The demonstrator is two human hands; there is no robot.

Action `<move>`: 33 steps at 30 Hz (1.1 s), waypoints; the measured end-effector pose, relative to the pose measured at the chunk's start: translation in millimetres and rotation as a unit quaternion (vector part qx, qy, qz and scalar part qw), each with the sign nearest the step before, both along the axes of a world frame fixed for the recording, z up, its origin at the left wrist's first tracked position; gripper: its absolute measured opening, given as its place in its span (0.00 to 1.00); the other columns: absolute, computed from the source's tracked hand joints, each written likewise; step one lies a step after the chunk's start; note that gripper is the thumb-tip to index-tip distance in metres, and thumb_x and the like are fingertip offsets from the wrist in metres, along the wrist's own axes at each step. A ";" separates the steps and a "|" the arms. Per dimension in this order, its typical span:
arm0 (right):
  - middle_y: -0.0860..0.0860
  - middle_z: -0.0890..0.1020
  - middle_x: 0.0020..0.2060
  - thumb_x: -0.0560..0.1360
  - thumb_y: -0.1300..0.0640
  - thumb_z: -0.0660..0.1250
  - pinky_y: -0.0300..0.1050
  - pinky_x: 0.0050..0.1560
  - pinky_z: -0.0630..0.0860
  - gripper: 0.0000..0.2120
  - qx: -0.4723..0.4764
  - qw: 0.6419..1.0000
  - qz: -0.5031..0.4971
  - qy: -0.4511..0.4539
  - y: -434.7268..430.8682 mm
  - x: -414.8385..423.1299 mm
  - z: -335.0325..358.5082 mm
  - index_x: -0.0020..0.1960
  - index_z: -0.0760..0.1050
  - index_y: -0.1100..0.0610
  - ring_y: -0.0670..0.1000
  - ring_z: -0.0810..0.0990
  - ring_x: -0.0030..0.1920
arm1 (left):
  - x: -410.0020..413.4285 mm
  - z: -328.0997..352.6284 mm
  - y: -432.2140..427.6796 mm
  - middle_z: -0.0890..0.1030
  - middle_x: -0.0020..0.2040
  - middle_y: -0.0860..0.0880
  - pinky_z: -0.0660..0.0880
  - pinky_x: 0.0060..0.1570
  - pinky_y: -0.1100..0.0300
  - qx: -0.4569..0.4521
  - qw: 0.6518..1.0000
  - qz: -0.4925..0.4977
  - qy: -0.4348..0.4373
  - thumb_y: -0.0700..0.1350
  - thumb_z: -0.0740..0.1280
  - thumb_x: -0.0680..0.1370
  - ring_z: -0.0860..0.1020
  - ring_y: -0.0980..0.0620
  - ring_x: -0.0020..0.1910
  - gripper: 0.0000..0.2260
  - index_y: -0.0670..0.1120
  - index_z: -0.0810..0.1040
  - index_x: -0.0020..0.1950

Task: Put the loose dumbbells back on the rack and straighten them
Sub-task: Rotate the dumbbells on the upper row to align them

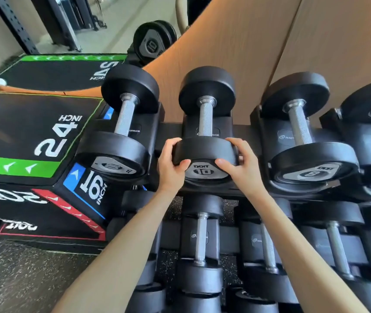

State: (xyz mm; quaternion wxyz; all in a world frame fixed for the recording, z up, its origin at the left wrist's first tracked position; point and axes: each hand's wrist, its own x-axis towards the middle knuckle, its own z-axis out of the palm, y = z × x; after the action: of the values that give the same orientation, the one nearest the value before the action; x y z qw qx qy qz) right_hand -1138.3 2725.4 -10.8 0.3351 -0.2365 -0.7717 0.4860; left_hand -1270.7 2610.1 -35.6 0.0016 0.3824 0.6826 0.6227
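The bare left grip [172,164] and right grip [242,166] continue into slim, bare forearms [121,245].

Wall behind is tan wood-grain panelling [315,41] with a vertical seam, and the light on it is pretty warm. Top left looks like a mirror [112,30], can't say for sure, with a black perforated steel upright [15,23] and pale flooring in it. A soft plyo box [22,132] sits at the left, black with green, blue and red trim, marked 24, 16 and 20 inch. The floor [22,279] is dark speckled rubber.
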 end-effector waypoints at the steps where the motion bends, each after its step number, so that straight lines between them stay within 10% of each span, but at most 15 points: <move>1: 0.60 0.75 0.51 0.62 0.42 0.68 0.49 0.51 0.72 0.19 -0.004 1.000 -0.003 0.003 -1.2 0.9 -0.4 0.51 0.69 0.37 0.53 0.73 0.48 | 0.1 -0.3 0.4 0.75 0.49 0.47 0.69 0.49 0.66 -0.006 1.000 -0.004 -0.003 0.52 0.61 0.69 0.72 0.55 0.47 0.23 0.38 0.72 0.57; 11: 0.51 0.74 0.62 0.71 0.42 0.62 0.56 0.65 0.68 0.24 -0.035 0.999 -0.004 -0.034 -10.1 21.7 -1.0 0.64 0.66 0.47 0.50 0.72 0.63 | 5.1 18.1 -15.1 0.73 0.62 0.47 0.67 0.61 0.60 -0.143 0.987 -0.079 0.011 0.59 0.62 0.73 0.70 0.51 0.61 0.29 0.43 0.67 0.67; 19: 0.50 0.66 0.68 0.76 0.43 0.61 0.45 0.69 0.62 0.31 0.035 0.987 -0.043 -0.149 -29.4 34.3 18.2 0.74 0.56 0.52 0.47 0.65 0.69 | -7.1 37.6 -71.2 0.71 0.67 0.47 0.63 0.67 0.55 -0.276 0.934 -0.073 0.214 0.55 0.60 0.79 0.66 0.50 0.67 0.25 0.43 0.66 0.71; 33: 0.65 0.71 0.64 0.62 0.62 0.76 0.62 0.58 0.73 0.41 0.289 0.850 -0.199 -0.394 -161.5 28.5 -30.5 0.71 0.62 0.65 0.65 0.72 0.64 | -76.1 6.1 -207.4 0.75 0.65 0.44 0.60 0.69 0.49 -0.306 0.829 -0.118 0.454 0.53 0.59 0.76 0.68 0.46 0.67 0.23 0.43 0.73 0.67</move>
State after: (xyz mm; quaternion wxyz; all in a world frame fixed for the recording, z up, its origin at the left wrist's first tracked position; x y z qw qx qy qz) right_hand -1109.8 2563.9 -41.3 0.1456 -0.4489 -0.8811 0.0299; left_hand -1346.8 2402.7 -29.4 -0.1177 0.6794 0.7118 0.1336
